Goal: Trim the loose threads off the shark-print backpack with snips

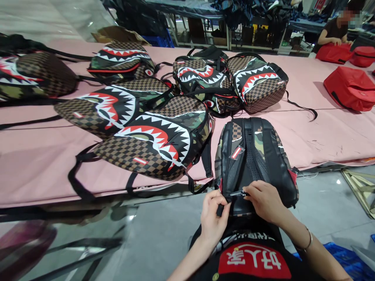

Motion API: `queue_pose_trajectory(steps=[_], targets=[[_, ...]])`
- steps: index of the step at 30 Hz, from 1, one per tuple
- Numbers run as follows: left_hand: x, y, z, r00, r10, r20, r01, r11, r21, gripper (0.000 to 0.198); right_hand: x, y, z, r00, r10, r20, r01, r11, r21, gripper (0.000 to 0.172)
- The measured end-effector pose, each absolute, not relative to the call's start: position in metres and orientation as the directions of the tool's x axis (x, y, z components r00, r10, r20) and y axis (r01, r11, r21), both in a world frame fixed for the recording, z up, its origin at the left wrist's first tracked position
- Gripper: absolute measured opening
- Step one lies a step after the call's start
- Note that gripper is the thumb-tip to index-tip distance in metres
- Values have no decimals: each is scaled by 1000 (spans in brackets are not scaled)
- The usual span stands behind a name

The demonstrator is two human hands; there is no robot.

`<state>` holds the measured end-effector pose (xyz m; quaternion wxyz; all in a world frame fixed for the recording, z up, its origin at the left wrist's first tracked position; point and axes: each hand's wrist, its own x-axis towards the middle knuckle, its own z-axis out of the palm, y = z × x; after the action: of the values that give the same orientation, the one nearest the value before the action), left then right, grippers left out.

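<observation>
Overhanging the pink table [310, 136] at its near edge lies a backpack [249, 156], seemingly for easy reach, the left hand [213, 214] pinching a black strap [219, 210] tight, apparently steadying it, the right hand [265, 200], fingers curled closed, gripping a small metal tool [236, 193].

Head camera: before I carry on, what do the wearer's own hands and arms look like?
The left hand and right hand are ungloved. The left forearm and right forearm show no sleeves. A thin, silver-coloured bangle circles the right wrist; none shows on the left. No markings or cables are visible on either arm.
</observation>
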<state>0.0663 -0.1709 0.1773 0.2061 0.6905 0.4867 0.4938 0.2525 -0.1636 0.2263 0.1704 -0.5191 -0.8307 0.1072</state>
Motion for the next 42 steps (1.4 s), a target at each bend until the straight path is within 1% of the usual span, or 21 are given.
queue_pose_trajectory(steps=[2,4,7,9,12,14,17,20,24,26,27,29,31,33,34,35,37,38,40,42], targets=[[66,-171,177,43,878,476,468,-438,767,14,253,-162,226,-404,901,156,816,432,-383,7],[66,-171,175,25,889,457,443,-420,792,14,252,-160,224,-394,904,165,788,425,-446,8],[67,-170,173,-23,925,378,358,-346,867,17,252,-161,218,-345,917,201,709,395,-585,10],[68,-170,173,-42,945,325,305,-298,905,19,253,-162,217,-307,927,217,657,371,-656,10],[69,-169,172,-58,961,271,243,-250,937,21,256,-163,220,-289,935,206,582,343,-737,10],[69,-169,173,-66,967,244,213,-226,951,23,258,-163,224,-281,939,196,551,325,-769,10],[68,-169,173,-59,970,237,222,-219,950,23,258,-161,227,-276,946,167,608,307,-732,8],[67,-169,171,-37,962,269,273,-250,929,20,255,-159,226,-321,941,104,706,311,-637,8],[64,-170,166,-5,949,316,336,-296,894,14,251,-157,227,-370,926,75,780,353,-517,6],[63,-171,165,6,956,293,332,-278,901,15,252,-157,229,-364,928,81,765,347,-542,8],[63,-171,166,5,964,266,315,-254,914,17,253,-157,230,-355,931,90,735,337,-589,8],[61,-169,169,38,985,169,252,-173,952,22,256,-157,230,-310,943,118,618,294,-729,7],[58,-164,176,155,988,27,160,-52,986,22,260,-156,228,-201,972,125,463,207,-862,9],[57,-150,180,279,955,-98,44,89,995,25,263,-153,222,-41,997,67,312,76,-947,14],[59,-140,182,300,943,-146,-15,158,987,31,264,-151,218,30,999,21,235,13,-972,16],[61,-128,181,281,942,-185,-73,213,974,40,265,-149,214,84,996,-26,157,-39,-987,20],[71,-98,179,184,951,-249,-156,278,948,55,265,-144,206,142,985,-100,11,-103,-995,29],[77,-82,177,150,953,-265,-172,289,942,59,265,-142,202,155,980,-122,-43,-117,-992,34],[93,-54,175,153,945,-288,-196,315,929,57,264,-138,197,173,974,-148,-105,-131,-986,40],[108,-35,176,243,923,-300,-224,354,908,48,265,-135,195,183,971,-155,-124,-133,-983,44]])
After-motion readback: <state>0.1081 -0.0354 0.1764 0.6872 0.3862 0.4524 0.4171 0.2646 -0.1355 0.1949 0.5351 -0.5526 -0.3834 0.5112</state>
